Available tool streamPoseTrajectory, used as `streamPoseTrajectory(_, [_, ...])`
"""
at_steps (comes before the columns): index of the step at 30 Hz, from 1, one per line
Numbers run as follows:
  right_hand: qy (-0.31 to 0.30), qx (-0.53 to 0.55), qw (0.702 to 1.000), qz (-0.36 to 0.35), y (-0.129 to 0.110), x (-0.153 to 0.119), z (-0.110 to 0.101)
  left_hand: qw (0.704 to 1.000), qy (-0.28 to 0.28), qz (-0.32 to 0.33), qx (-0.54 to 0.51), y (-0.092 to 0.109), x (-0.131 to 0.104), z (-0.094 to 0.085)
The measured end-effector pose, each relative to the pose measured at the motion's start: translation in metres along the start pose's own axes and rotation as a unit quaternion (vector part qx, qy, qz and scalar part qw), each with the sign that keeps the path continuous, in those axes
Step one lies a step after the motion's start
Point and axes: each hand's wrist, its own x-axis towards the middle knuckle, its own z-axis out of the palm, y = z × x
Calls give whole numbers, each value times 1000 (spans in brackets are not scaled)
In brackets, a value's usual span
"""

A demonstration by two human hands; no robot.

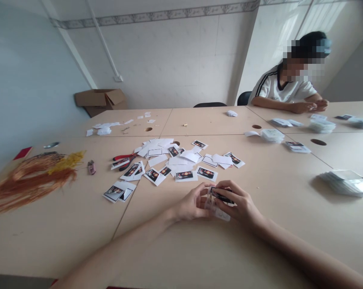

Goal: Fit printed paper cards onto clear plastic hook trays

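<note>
Between both hands, just above the table, is a clear plastic package [222, 216] with a dark printed card [222, 195] at its upper part. My left hand [193, 203] grips its left edge, fingers curled round it. My right hand [240, 202] holds the card and package from the right, fingers bent over the card's face. Whether the card lies inside the plastic or against it, I cannot tell. Beyond the hands lies a loose spread of white cards [181, 162], some showing dark pictures, such as the printed card [207, 173] closest to my fingers.
Red-handled pliers [125, 161] lie partly under cards. Orange and yellow strands [45, 172] and a small pink tool [91, 167] are at the left. Clear packages [349, 182] are stacked at the right. A person [286, 86] sits across the table [199, 257]. A cardboard box [100, 100] stands behind.
</note>
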Motion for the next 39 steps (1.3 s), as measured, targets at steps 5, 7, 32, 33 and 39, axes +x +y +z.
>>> streamPoseTrajectory(5, [-5, 0, 1000, 0, 2, -1, 2, 1000, -1, 1, -1, -3, 0, 0])
streamPoseTrajectory(7, [-9, 1, 1000, 0, 3, -1, 2, 1000, -1, 3, -2, -4, 0, 0])
streamPoseTrajectory(32, [-52, -27, 998, 4, 2, 2, 0, 1000, -1, 3, 4, -2, 0, 1])
streamPoseTrajectory(33, [-55, -29, 998, 4, 1, 2, -1, 1000, -1, 4, 4, -2, 0, 1])
streamPoseTrajectory(39, [-68, -38, 997, 7, -1, 2, -2, 1000, -7, 0, -19, 0, 0, 2])
